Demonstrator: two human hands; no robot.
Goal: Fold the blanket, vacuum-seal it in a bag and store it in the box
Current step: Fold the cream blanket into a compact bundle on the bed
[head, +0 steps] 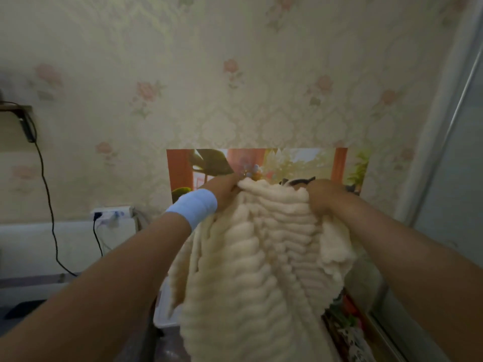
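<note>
A cream, ribbed fluffy blanket point(256, 262) hangs in front of me, held up at chest height by its top edge. My left hand point(224, 189), with a light blue band at the wrist, grips the top edge on the left. My right hand point(324, 197) grips the same edge on the right, its fingers buried in the pile. The blanket droops down between my forearms and runs out of the bottom of the view. Behind its lower left part a white plastic container point(163, 309) shows partly. No vacuum bag is in view.
A floral wallpapered wall point(235, 74) stands close ahead, with a colourful poster point(274, 163) behind my hands. A power strip point(112, 212) with black cables is at the left. A grey door frame point(444, 178) runs along the right, patterned items point(347, 325) below it.
</note>
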